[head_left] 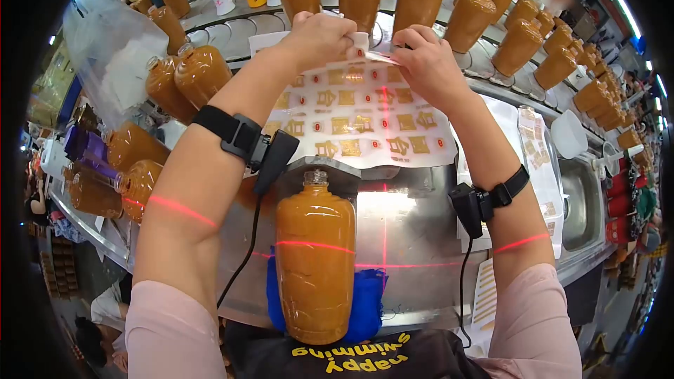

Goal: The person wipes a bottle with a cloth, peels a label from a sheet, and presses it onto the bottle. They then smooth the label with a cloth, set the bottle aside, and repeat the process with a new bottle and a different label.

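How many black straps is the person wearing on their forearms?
2: one strap around the left forearm, the other strap around the right forearm. Both show plainly.

pink sleeves, black wrist straps

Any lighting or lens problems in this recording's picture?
Head view: fisheye bending, corners black; white glare on the steel worktop beside the nearest amber-brown bottle; red light lines crossing both; distant background small and soft towards the rim.
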Demonstrator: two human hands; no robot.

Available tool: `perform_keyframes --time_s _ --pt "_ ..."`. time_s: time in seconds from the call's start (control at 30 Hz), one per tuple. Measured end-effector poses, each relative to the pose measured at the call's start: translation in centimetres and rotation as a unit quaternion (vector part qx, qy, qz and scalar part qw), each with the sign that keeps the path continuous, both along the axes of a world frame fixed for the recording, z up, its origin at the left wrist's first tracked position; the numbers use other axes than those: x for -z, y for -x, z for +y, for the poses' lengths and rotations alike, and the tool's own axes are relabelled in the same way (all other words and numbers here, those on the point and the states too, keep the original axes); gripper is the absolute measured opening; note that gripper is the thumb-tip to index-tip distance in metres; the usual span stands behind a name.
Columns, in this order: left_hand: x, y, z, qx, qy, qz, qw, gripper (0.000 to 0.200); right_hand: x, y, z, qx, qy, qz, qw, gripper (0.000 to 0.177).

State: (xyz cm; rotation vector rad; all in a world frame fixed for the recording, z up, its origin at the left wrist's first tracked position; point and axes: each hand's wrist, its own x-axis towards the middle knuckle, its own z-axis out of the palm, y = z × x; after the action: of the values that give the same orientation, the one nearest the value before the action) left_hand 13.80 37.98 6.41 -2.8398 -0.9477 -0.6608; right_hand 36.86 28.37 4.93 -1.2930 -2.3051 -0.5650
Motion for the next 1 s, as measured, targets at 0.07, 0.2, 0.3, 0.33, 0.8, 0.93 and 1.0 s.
perform_keyframes --time_s 0.07,0.2,0.3,0.33,0.8,0.93,1.0 --pt "0.0 0.0 0.2 -0.009 -0.012 0.005 1.0 0.015 0.1 0.0 -0.3 -0.015 -0.005 -0.001 1.0 0.007" --pt "0.6 -0.1 0.5 -0.018 -0.047 -0.015 0.999 0.014 0.0 -0.2 -1.5 -0.041 0.0 0.002 0.999 0.007" --pt "0.8 0.0 0.8 -0.039 -0.075 -0.035 0.996 0.015 -0.5 -0.1 -3.5 -0.054 0.014 -0.009 0.998 0.008" --pt "1.0 0.1 1.0 -0.05 -0.081 -0.04 0.995 0.016 -0.6 0.0 -4.2 -0.058 0.02 -0.015 0.998 0.008" --pt "-1.2 1.7 -5.2 0.007 0.128 0.025 0.991 0.035 -1.7 -1.2 -7.8 -0.115 0.098 0.117 0.982 0.009" --pt "-2.7 1.3 -9.3 -0.052 0.333 0.239 0.911 0.054 -2.0 -0.9 -8.3 -0.115 0.11 0.109 0.981 0.008" --pt "-2.7 1.2 -9.9 -0.065 0.329 0.234 0.913 0.058 -2.5 -0.7 -9.2 -0.116 0.119 0.103 0.981 0.008"
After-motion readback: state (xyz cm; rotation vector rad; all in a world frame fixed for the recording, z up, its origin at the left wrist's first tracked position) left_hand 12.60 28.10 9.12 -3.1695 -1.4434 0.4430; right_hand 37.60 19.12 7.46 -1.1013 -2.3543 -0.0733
